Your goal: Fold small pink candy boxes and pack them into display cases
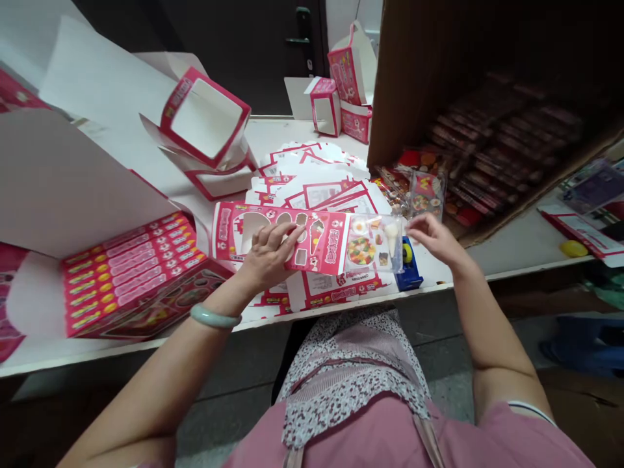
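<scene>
A pink printed box [322,250] with cut-out windows lies lengthwise over a pile of flat printed card [326,192]. My left hand [273,253] is on the box, its fingers bent over the windows; whether they grip it is unclear. From the box's right end sticks out a clear plastic pack [373,244] with toy food pieces. Just past the pack's right edge is my right hand [431,237], thumb and index finger close together; anything between them is too small to make out. A blue tape dispenser [409,270] with yellow tape stands below the pack's right end.
Stacked pink boxes [131,270] fill the left side. Open boxes with windows [207,120] stand behind them, and smaller boxes [344,78] are at the back. A large cardboard carton [404,84] on the right holds many packs, with loose packs [426,192] at its opening.
</scene>
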Motion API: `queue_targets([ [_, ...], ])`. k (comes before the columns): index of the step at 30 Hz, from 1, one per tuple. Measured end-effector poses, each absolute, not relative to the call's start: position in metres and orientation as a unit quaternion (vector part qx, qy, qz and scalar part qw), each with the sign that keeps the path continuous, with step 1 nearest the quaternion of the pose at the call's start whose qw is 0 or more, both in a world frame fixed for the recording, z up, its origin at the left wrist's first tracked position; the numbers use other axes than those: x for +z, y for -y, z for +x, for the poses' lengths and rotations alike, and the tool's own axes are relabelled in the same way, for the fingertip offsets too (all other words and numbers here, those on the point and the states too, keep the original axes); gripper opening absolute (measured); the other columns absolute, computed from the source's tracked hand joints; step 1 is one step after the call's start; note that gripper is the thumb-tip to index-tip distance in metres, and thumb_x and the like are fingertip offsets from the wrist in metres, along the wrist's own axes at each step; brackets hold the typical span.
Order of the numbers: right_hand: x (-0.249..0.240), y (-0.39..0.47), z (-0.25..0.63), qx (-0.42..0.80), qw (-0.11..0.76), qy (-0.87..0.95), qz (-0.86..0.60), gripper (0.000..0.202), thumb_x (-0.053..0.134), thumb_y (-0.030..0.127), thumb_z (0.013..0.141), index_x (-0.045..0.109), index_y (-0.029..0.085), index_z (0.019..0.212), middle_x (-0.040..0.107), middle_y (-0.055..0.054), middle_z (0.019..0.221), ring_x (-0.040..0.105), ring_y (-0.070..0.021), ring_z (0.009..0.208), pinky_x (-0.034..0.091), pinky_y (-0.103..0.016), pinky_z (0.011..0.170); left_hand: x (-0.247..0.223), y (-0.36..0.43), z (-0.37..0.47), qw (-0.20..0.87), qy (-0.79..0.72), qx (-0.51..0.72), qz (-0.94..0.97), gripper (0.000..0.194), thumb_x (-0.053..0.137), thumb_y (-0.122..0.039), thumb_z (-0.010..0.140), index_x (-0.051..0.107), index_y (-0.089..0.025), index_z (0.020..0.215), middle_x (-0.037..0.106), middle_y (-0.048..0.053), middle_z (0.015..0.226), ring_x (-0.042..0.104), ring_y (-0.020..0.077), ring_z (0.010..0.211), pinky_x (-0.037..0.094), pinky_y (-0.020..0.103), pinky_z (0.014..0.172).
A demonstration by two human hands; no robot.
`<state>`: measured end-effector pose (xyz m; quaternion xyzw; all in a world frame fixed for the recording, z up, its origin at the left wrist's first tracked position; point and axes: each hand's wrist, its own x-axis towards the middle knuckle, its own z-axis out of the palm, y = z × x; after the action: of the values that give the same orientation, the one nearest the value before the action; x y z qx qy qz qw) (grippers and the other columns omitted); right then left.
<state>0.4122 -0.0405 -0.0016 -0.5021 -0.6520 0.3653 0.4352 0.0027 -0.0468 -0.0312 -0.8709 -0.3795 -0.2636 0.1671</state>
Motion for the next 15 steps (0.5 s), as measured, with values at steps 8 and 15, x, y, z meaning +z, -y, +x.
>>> queue_targets([
  [8,-0.030,0.070,0.340,0.375,0.470,0.625,-0.498,0.026,0.072,0.048,0.073,0.066,0.022,0.077,0.067,-0.001,0.066,0.064,-0.0203,0.060,0.054,-0.034,0.053,-0.029,0.066,0.064,0.051,0.306,-0.259,-0.915,0.071,0.069,-0.037,0.085,0.047,-0.020,0.150,0.056,0.019,0.140,0.050,0.0387,0.130,0.037,0.053,0.115],
  [15,-0.003,0.084,0.332,0.187,0.583,0.701,-0.366,0.058,0.068,0.042,0.088,0.049,0.037,0.143,0.058,-0.009,0.142,0.063,-0.0275,0.121,0.059,-0.043,0.091,-0.021,0.089,0.069,-0.189,0.309,-0.538,-0.761,0.082,0.059,-0.043,0.097,0.009,-0.035,0.162,0.062,0.011,0.133,0.067,0.0228,0.108,0.060,0.038,0.091],
])
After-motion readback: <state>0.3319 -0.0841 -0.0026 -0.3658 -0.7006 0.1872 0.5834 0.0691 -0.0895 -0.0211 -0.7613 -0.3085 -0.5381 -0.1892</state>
